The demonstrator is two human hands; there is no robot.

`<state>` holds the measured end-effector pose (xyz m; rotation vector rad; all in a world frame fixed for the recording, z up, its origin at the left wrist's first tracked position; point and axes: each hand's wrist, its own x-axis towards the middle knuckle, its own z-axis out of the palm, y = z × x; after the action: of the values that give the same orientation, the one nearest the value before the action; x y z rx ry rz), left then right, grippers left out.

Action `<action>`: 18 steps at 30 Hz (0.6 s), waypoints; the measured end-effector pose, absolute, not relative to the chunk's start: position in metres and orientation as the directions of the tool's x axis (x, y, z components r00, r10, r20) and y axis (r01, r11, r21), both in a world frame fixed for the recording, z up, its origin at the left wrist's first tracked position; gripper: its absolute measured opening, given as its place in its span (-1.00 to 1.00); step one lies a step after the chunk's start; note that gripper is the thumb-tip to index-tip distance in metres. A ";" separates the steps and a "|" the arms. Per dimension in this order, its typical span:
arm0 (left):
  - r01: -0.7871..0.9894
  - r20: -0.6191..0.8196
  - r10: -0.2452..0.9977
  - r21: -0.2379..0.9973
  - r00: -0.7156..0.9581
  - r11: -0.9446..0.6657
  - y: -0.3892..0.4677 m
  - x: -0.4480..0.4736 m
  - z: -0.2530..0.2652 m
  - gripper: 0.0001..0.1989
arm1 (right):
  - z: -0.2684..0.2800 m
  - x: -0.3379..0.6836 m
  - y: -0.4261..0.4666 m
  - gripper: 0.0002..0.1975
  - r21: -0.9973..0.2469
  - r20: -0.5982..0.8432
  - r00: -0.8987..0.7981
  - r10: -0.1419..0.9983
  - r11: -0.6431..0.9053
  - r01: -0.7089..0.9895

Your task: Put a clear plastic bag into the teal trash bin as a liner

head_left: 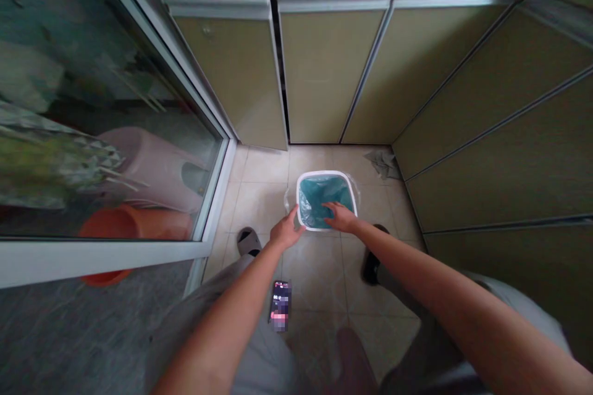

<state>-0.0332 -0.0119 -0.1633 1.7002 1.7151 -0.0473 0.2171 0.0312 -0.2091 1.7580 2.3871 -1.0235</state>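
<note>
Touching or nearest the bin (324, 173): 2 hands, on its near side; it stands upright on the floor (315, 265), between the feet (249, 242) and the cabinets (331, 74).
Left hand (285, 233): bent round the near left corner, thumb and fingers apart; I cannot tell whether they press on the rim (351, 188).
Right hand (341, 218): crosses the near right corner, fingers spread apart inside the bin; contact with the bag (315, 190) is unclear.
Bag slip: loose film outside the rim on 2 sides could slide inward if the right fingers push down harder than the rim holds.
Bag tear: a nail or a hard tug at a corner could split the thin film.
Bin tip: weight from the right forearm on 1 corner could tilt it.
Phone (280, 305): lies lit between the feet; a step could kick or crush it.
Edges: the left cabinet door (227, 68) stands slightly ajar behind the bin; the glass door frame (227, 160) bounds the left side.
Room: tiles run on all 4 sides of the bin; a grey rag (383, 163) sits in the far right corner.
</note>
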 end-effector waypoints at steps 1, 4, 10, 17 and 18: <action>0.884 -0.492 0.863 0.447 0.117 0.135 -0.008 -0.034 -0.163 -0.14 | -0.223 0.209 0.044 -0.23 -0.458 -0.421 -0.358 0.833 0.145 0.877; 0.885 -0.490 0.865 0.444 0.109 0.141 0.002 -0.038 -0.161 -0.14 | -0.261 0.185 0.081 0.09 -0.338 -0.593 -0.287 0.752 0.090 0.937; 0.871 -0.518 0.849 0.459 0.103 0.175 0.008 -0.043 -0.165 -0.15 | -0.339 0.149 0.117 0.37 -0.244 -0.718 -0.265 0.644 0.125 0.962; 0.851 -0.566 0.816 0.478 0.112 0.215 0.010 -0.044 -0.174 -0.16 | -0.410 0.138 0.110 0.19 -0.224 -0.748 -0.256 0.613 0.130 0.966; 0.851 -0.582 0.806 0.473 0.107 0.228 0.011 -0.043 -0.174 -0.16 | -0.413 0.139 0.110 0.19 -0.251 -0.734 -0.267 0.625 0.116 0.961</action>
<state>-0.0429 0.0113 -0.1742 1.5626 1.6808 -0.0687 0.1394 0.1100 -0.4133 1.5346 1.9487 -0.9905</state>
